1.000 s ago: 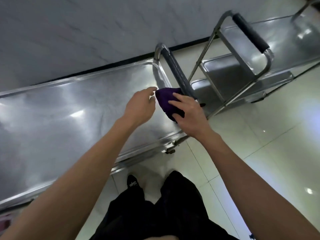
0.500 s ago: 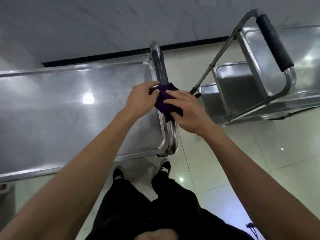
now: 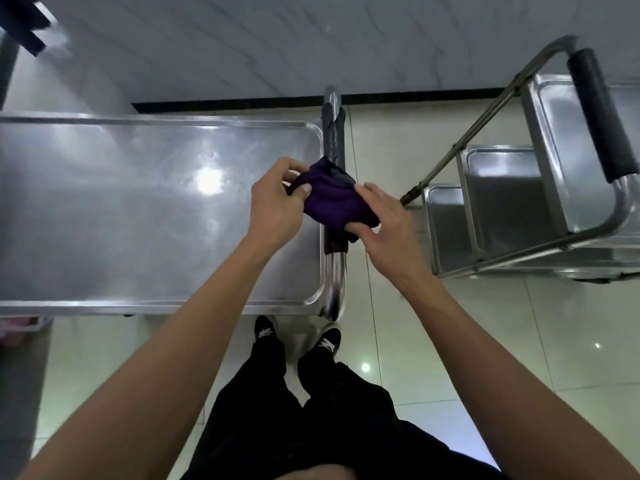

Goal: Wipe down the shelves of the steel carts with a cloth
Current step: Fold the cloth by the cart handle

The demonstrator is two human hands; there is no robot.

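A crumpled purple cloth (image 3: 330,199) hangs between both my hands, just above the padded push handle (image 3: 334,147) of the left steel cart. My left hand (image 3: 275,206) pinches the cloth's left edge with thumb and fingers. My right hand (image 3: 386,226) grips its right and lower edge. The cart's shiny top shelf (image 3: 138,216) stretches out to the left of the hands. A second steel cart (image 3: 519,209) with stepped shelves and a black-gripped handle (image 3: 601,116) stands on the right.
A pale marble wall with a dark baseboard (image 3: 242,100) runs behind both carts. My legs and black shoes (image 3: 265,330) stand on glossy floor tiles (image 3: 485,341) by the left cart's handle end. Something pink (image 3: 14,329) shows under the cart at far left.
My left hand has reached the cloth and taken hold of it. The cloth has been lifted and spread a little between both hands. The view has turned to look more squarely down on the left cart.
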